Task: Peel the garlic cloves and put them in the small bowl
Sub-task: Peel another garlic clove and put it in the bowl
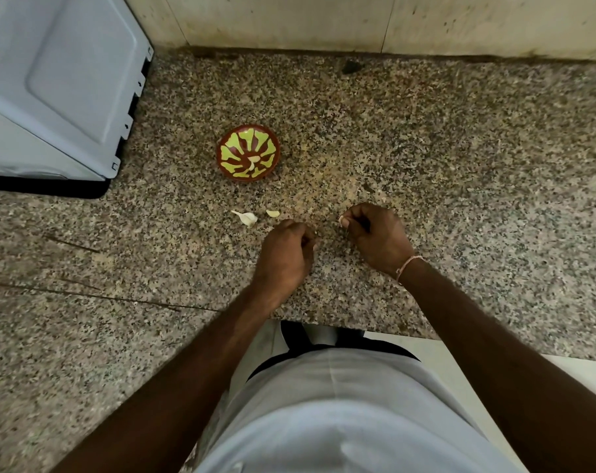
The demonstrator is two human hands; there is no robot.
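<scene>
A small red bowl with a yellow-green pattern stands on the speckled granite counter, with a pale peeled clove inside. Two unpeeled garlic cloves lie in front of it: one with a pointed tail, one smaller. My right hand pinches a garlic clove at its fingertips, just right of those cloves. My left hand is curled close beside it, fingertips turned toward the right hand; what it holds is hidden.
A pale blue-grey appliance fills the counter's far left. A tiled wall closes the back. The counter's front edge runs just below my wrists. A dark chip lies near the wall.
</scene>
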